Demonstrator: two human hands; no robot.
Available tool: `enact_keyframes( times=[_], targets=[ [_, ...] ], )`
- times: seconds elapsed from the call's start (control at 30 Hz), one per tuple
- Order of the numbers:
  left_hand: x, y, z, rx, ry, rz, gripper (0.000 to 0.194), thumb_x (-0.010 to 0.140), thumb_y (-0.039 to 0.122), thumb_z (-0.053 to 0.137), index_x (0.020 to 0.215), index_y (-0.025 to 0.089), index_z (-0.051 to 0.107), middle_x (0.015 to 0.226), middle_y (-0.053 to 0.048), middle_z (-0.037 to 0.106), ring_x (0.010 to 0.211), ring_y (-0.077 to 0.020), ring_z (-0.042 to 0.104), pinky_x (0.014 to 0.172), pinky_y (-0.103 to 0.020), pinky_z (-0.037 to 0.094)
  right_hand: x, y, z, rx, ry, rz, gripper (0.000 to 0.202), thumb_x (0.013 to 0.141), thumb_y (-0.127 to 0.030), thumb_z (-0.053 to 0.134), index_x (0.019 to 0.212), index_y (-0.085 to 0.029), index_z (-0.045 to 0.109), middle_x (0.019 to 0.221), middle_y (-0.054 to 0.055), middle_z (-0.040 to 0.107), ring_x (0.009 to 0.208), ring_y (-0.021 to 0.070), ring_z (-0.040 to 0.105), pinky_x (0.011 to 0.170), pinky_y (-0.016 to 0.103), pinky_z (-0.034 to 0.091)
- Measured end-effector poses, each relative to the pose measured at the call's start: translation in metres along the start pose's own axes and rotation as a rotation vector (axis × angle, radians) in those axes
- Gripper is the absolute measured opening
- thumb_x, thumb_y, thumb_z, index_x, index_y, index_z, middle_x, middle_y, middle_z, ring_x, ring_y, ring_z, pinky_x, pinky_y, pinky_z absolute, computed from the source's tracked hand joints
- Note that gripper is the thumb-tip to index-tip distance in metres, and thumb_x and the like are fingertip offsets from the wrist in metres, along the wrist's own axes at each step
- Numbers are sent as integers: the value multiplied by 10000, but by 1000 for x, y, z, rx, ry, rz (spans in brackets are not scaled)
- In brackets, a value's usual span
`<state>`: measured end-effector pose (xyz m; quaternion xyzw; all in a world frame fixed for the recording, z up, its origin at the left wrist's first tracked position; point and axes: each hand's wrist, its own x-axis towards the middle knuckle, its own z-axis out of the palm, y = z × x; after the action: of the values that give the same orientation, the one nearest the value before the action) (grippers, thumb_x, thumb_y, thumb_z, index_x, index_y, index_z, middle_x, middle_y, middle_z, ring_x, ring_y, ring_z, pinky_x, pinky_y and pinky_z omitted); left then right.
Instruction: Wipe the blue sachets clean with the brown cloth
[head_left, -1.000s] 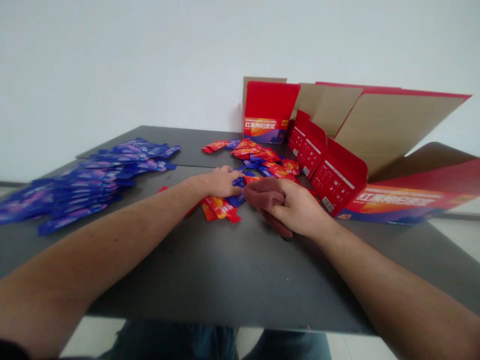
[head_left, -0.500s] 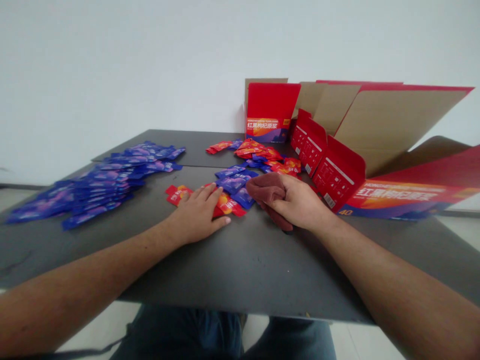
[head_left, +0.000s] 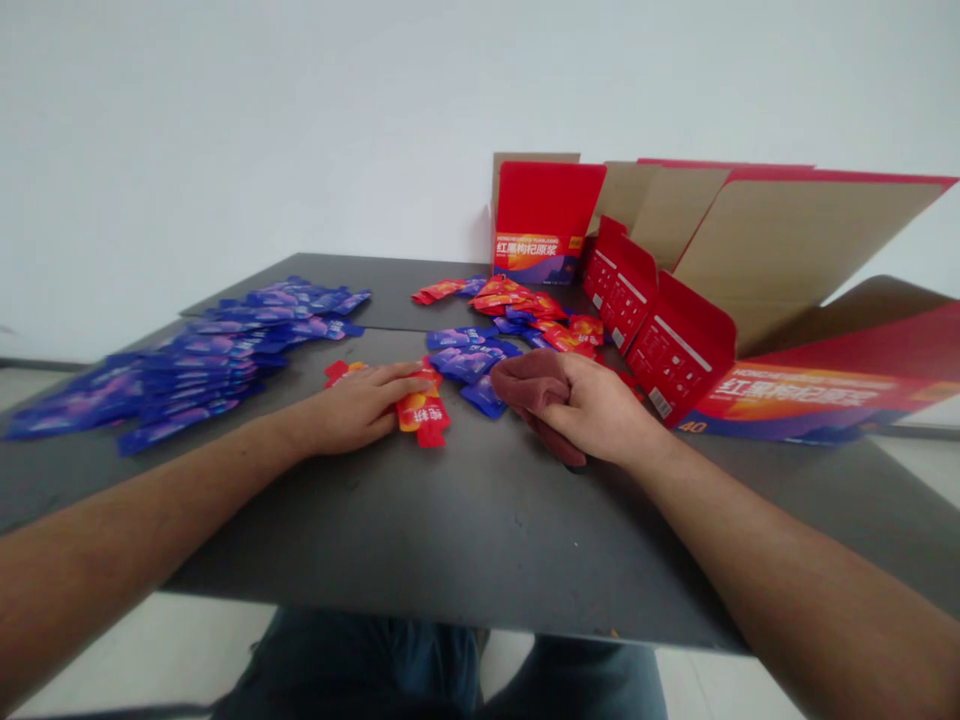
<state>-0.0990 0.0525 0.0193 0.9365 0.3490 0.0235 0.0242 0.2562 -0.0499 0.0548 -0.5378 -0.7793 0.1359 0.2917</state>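
My left hand (head_left: pixel 358 405) lies low over red sachets (head_left: pixel 421 412), its fingers stretched out and resting on them. Part of these sachets is covered by the hand, and a red end pokes out behind it. A folded brown cloth (head_left: pixel 529 385) is gripped in my right hand (head_left: pixel 596 405), just above the table. Between the hands and a little farther back lie several blue-purple sachets (head_left: pixel 472 362). Behind them is a mixed heap of red and blue sachets (head_left: pixel 517 300).
A long overlapping pile of blue sachets (head_left: pixel 214 350) spreads over the left of the grey table (head_left: pixel 465 530). Open red printed cartons stand at the back (head_left: pixel 551 200) and on the right (head_left: pixel 817 395), their flaps up. A white wall rises behind.
My left hand has shifted left and turned, and the red sachets beneath it have turned too. The nearby blue sachets have moved slightly. My right hand keeps the cloth in nearly the same place.
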Motion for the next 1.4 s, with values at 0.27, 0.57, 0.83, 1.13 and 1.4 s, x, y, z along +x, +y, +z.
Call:
enact_keyframes(
  times=[0.27, 0.57, 0.83, 1.13, 1.4],
  targets=[
    [-12, -24, 1, 7, 150, -176, 730, 936, 259, 540, 1659, 175, 587, 1836, -172, 410, 1689, -366, 421, 1392, -554, 355, 0, 0, 1, 11, 23, 17, 441, 903, -211, 739, 1338, -266, 793, 1289, 47, 842, 1155, 269, 778, 979, 374, 583],
    [-10, -3, 16, -2, 95, -520, 999, 999, 742, 431, 1713, 45, 472, 1734, -278, 518, 1670, -451, 412, 1365, -609, 345, -1, -5, -2, 65, 18, -16, 460, 940, -188, 700, 1371, -314, 798, 1255, 3, 856, 1112, 250, 797, 928, 358, 588],
    [24, 6, 23, -11, 142, -323, 859, 995, 660, 510, 1650, 107, 572, 1664, -234, 604, 1627, -421, 473, 1371, -564, 356, 0, -5, -2, 71, 29, 27, 476, 900, -162, 719, 1352, -281, 809, 1232, 15, 864, 1096, 248, 806, 916, 352, 591],
    [69, -7, 10, -58, 105, -193, 756, 999, 557, 527, 1583, 89, 635, 1629, -221, 648, 1562, -361, 568, 1330, -480, 431, 0, 0, -1, 104, 68, -1, 434, 950, -220, 713, 1368, -290, 801, 1246, 12, 863, 1091, 245, 808, 919, 345, 603],
    [151, -27, -25, -42, 136, -262, 688, 993, 339, 553, 1643, 114, 571, 1668, -195, 629, 1525, -324, 604, 1293, -437, 445, 1, 7, -3, 73, 310, 74, 436, 947, -292, 707, 1373, -242, 787, 1156, 48, 864, 1021, 273, 803, 942, 410, 640]
  ],
)
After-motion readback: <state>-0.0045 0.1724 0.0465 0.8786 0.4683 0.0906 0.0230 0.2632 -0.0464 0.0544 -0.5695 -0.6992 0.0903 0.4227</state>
